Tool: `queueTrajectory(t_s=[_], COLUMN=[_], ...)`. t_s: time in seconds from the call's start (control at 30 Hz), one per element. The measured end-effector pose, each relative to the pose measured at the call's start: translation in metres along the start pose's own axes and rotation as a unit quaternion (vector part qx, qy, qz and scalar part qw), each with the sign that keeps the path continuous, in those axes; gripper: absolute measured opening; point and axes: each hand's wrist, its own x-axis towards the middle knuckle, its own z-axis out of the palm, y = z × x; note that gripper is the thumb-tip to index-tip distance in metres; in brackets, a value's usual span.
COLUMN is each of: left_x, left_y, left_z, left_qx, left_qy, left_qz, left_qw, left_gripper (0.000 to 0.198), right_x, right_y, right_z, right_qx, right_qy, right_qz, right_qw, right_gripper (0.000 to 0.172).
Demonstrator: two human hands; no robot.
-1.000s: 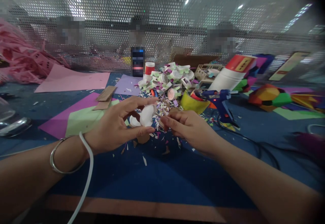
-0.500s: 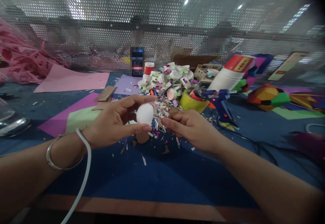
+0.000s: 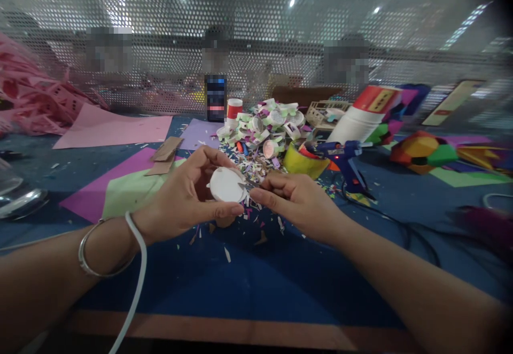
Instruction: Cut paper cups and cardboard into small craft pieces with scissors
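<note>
My left hand point(image 3: 182, 191) grips a white round piece point(image 3: 225, 184) like the base of a paper cup, thumb below and fingers above, its flat face toward me. At its right edge, a thin grey metal blade point(image 3: 249, 184) sticks out of my right hand point(image 3: 298, 201); its handle is hidden by the closed fingers. The blade tip overlaps the white piece in view; whether it cuts in, I cannot tell. Beneath and behind both hands lie paper scraps point(image 3: 256, 169) in many colours.
A pile of cut white cup pieces point(image 3: 268, 124) lies behind my hands. To the right are a yellow container point(image 3: 304, 162), a blue glue gun point(image 3: 348, 164) with a cable, and stacked paper cups point(image 3: 363, 113). Coloured paper sheets point(image 3: 132, 188) lie left; a phone point(image 3: 215, 97) stands behind.
The white piece has turned so that its flat round face shows, and my left hand has shifted slightly down. My right hand has moved a little left, and the metal blade now shows against the piece.
</note>
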Motion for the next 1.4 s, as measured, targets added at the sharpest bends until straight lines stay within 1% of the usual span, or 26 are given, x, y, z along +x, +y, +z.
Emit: queueTrajectory(t_s=[0.2,0.33,0.43,0.67,0.93,1.1,1.23,1.4], left_x=[-0.004,-0.008,-0.01,-0.011,-0.014,-0.012,-0.011,-0.01], left_y=[0.001,0.0,-0.003,-0.001,0.001,0.004,0.007,0.009], left_z=[0.008,0.013,0.016,0.017,0.017,0.017,0.018,0.018], left_qx=[0.047,0.1,0.118,0.115,0.084,0.035,0.01,-0.01], left_qy=[0.035,0.064,0.078,0.071,0.061,0.063,0.048,0.044], left_qz=[0.04,0.077,0.088,0.063,0.067,0.031,-0.004,-0.023], left_qw=[0.998,0.99,0.986,0.989,0.992,0.997,0.999,0.999], left_gripper=[0.056,0.055,0.055,0.056,0.057,0.059,0.059,0.06], right_x=[-0.001,-0.002,-0.002,-0.002,-0.005,-0.004,-0.003,-0.004], right_y=[-0.004,-0.006,-0.006,-0.004,-0.006,-0.006,-0.005,-0.006], right_z=[0.002,0.003,0.004,0.004,0.002,0.003,0.004,0.003], right_qx=[-0.004,-0.006,-0.012,-0.019,-0.038,-0.045,-0.061,-0.059], right_qy=[0.019,0.02,0.021,0.016,0.02,0.029,0.03,0.028], right_qz=[-0.014,-0.021,-0.03,-0.037,-0.056,-0.055,-0.048,-0.05], right_qw=[1.0,1.0,0.999,0.999,0.998,0.997,0.996,0.997], right_gripper=[0.05,0.05,0.051,0.049,0.045,0.046,0.045,0.045])
